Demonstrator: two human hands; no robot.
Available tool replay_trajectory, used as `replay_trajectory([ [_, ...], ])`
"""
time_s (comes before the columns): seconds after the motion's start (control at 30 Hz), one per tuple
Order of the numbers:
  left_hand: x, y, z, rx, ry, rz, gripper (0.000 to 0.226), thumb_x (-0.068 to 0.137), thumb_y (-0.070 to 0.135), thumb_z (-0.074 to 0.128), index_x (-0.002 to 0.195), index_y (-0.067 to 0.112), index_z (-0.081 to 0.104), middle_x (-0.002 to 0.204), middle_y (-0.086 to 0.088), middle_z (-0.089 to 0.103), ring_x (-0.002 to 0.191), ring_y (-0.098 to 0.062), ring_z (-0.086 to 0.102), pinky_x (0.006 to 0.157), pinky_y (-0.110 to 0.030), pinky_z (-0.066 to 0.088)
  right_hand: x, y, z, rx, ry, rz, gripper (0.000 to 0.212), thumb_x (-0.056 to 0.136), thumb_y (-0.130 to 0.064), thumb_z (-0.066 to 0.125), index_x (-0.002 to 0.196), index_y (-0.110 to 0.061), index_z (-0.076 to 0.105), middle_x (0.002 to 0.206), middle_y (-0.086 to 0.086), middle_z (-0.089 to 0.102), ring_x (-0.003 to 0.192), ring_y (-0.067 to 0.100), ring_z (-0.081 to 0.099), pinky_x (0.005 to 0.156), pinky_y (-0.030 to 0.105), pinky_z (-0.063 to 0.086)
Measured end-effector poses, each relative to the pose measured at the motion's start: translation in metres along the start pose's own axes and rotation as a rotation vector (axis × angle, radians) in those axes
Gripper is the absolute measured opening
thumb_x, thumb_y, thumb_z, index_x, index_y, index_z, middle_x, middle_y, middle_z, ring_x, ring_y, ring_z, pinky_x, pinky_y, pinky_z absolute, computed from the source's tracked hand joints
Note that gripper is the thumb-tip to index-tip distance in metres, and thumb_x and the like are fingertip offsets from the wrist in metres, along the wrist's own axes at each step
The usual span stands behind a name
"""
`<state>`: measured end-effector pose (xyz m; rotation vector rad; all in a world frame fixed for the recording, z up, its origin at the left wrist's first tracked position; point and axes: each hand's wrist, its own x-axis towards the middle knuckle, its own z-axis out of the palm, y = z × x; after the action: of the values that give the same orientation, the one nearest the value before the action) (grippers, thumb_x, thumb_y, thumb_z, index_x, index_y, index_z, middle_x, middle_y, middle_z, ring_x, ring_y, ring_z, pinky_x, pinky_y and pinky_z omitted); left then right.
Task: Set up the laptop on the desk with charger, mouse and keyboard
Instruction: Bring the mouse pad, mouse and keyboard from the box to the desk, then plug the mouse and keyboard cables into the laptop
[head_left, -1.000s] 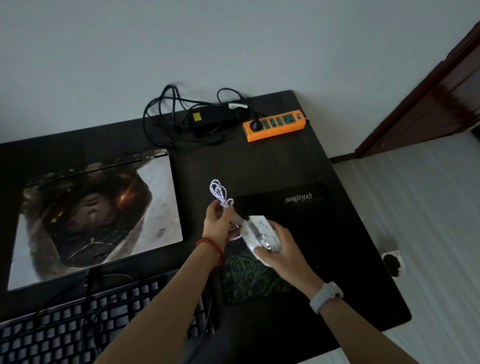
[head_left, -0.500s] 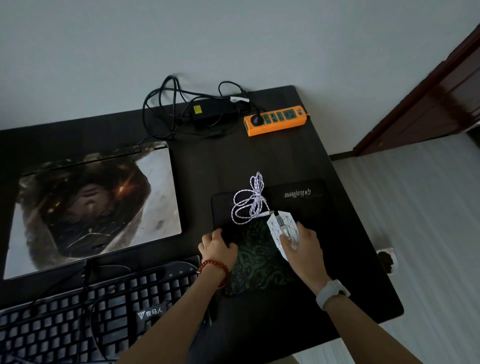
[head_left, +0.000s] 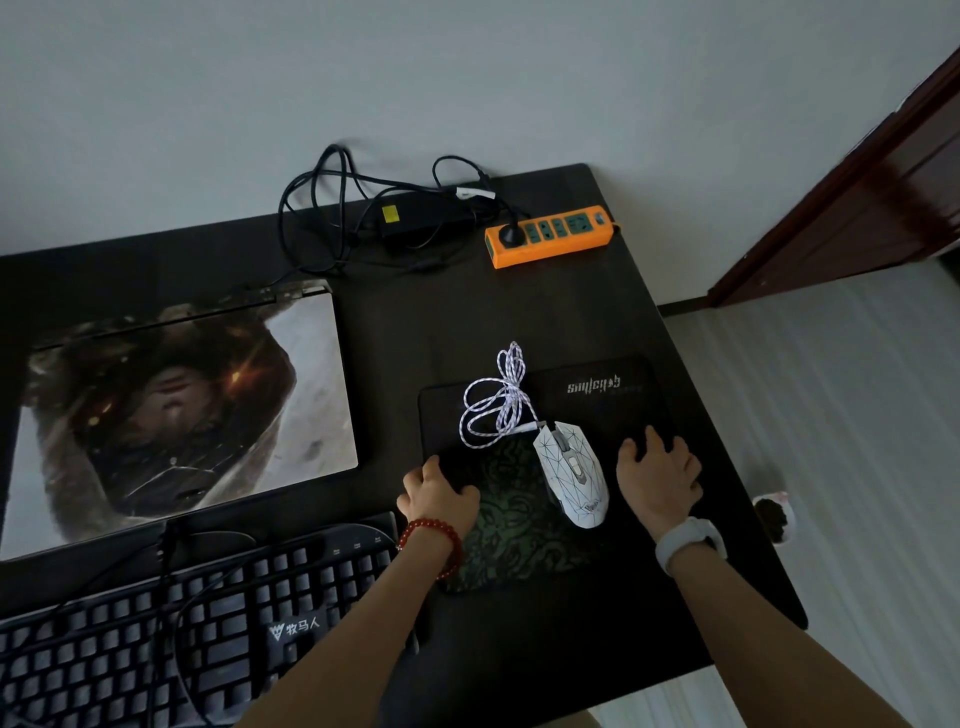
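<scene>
A white mouse (head_left: 571, 470) lies on the black mouse pad (head_left: 597, 405), its white braided cable (head_left: 493, 410) coiled loosely behind it. My left hand (head_left: 439, 493) rests on the pad's left edge, fingers curled onto it. My right hand (head_left: 657, 467) lies flat on the pad to the right of the mouse, not touching it. A closed laptop (head_left: 171, 410) with a picture on its lid lies at the left. The black keyboard (head_left: 171, 629) sits near the front left with its cable draped over the keys. The black charger brick (head_left: 421, 218) and its tangled cord sit at the back.
An orange power strip (head_left: 550, 236) with one plug in it lies at the back right of the dark desk (head_left: 519, 312). The desk's right edge drops to a pale floor, where a small white cup (head_left: 776, 517) stands. A brown door (head_left: 857, 197) is at the right.
The mouse and its cable went from both hands down onto the pad. My right hand let go of the mouse and moved to its right; my left hand settled on the pad's left edge.
</scene>
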<state>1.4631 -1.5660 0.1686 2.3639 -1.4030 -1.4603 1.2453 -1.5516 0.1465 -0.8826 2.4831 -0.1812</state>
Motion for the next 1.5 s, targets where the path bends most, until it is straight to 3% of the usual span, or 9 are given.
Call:
replay_trajectory([
  [0.23, -0.002, 0.001, -0.002, -0.026, 0.004, -0.002, 0.065, 0.086, 0.023, 0.052, 0.143, 0.015, 0.024, 0.146, -0.013, 0.025, 0.129, -0.038, 0.028, 0.107, -0.04, 0.027, 0.014, 0.0, -0.011, 0.064, 0.011, -0.008, 0.045, 0.093, -0.025, 0.043, 0.136, -0.015, 0.042, 0.148, 0.013, 0.029, 0.134, 0.036, 0.021, 0.108, 0.052, 0.021],
  [0.6, -0.005, 0.001, 0.002, -0.062, 0.015, -0.027, 0.064, 0.085, 0.026, 0.053, 0.142, 0.019, 0.025, 0.144, -0.012, 0.028, 0.127, -0.038, 0.031, 0.104, -0.038, 0.03, 0.036, -0.003, -0.026, 0.224, -0.023, -0.077, 0.044, 0.093, -0.017, 0.044, 0.136, -0.013, 0.043, 0.144, 0.014, 0.033, 0.131, 0.036, 0.028, 0.11, 0.052, 0.024],
  [0.7, -0.007, 0.0, 0.004, -0.075, 0.032, -0.029, 0.063, 0.085, 0.024, 0.054, 0.141, 0.019, 0.026, 0.143, -0.012, 0.028, 0.126, -0.038, 0.031, 0.104, -0.039, 0.03, 0.041, -0.009, -0.026, 0.394, 0.023, -0.096, 0.044, 0.092, -0.007, 0.043, 0.136, -0.006, 0.042, 0.142, 0.018, 0.036, 0.127, 0.036, 0.038, 0.109, 0.043, 0.031],
  [0.77, -0.005, -0.002, 0.003, -0.095, 0.051, -0.036, 0.063, 0.084, 0.022, 0.054, 0.141, 0.017, 0.027, 0.143, -0.013, 0.029, 0.126, -0.038, 0.032, 0.105, -0.04, 0.03, 0.042, -0.014, -0.024, 0.475, 0.089, -0.003, 0.041, 0.092, -0.003, 0.043, 0.133, 0.0, 0.043, 0.138, 0.021, 0.042, 0.124, 0.037, 0.044, 0.103, 0.039, 0.036],
  [0.87, -0.001, -0.005, 0.001, -0.111, 0.059, -0.039, 0.062, 0.084, 0.021, 0.054, 0.14, 0.016, 0.029, 0.142, -0.014, 0.031, 0.125, -0.039, 0.036, 0.106, -0.043, 0.032, 0.043, -0.017, -0.018, 0.476, 0.145, 0.1, 0.034, 0.091, -0.001, 0.045, 0.124, 0.003, 0.05, 0.128, 0.025, 0.053, 0.116, 0.04, 0.051, 0.095, 0.043, 0.042],
  [1.23, 0.0, -0.007, 0.008, -0.124, 0.073, -0.029, 0.061, 0.084, 0.021, 0.055, 0.14, 0.015, 0.03, 0.139, -0.015, 0.033, 0.123, -0.039, 0.038, 0.106, -0.044, 0.034, 0.061, -0.016, -0.015, 0.489, 0.148, 0.002, 0.031, 0.091, -0.001, 0.045, 0.121, 0.002, 0.053, 0.128, 0.024, 0.052, 0.119, 0.037, 0.049, 0.102, 0.045, 0.04],
  [1.5, 0.003, -0.008, 0.005, -0.154, 0.073, -0.001, 0.06, 0.084, 0.021, 0.056, 0.138, 0.015, 0.033, 0.138, -0.016, 0.035, 0.122, -0.038, 0.041, 0.106, -0.043, 0.035, 0.063, -0.017, -0.012, 0.44, 0.181, 0.046, 0.03, 0.09, -0.001, 0.047, 0.119, 0.001, 0.054, 0.125, 0.023, 0.054, 0.116, 0.038, 0.051, 0.096, 0.043, 0.041],
])
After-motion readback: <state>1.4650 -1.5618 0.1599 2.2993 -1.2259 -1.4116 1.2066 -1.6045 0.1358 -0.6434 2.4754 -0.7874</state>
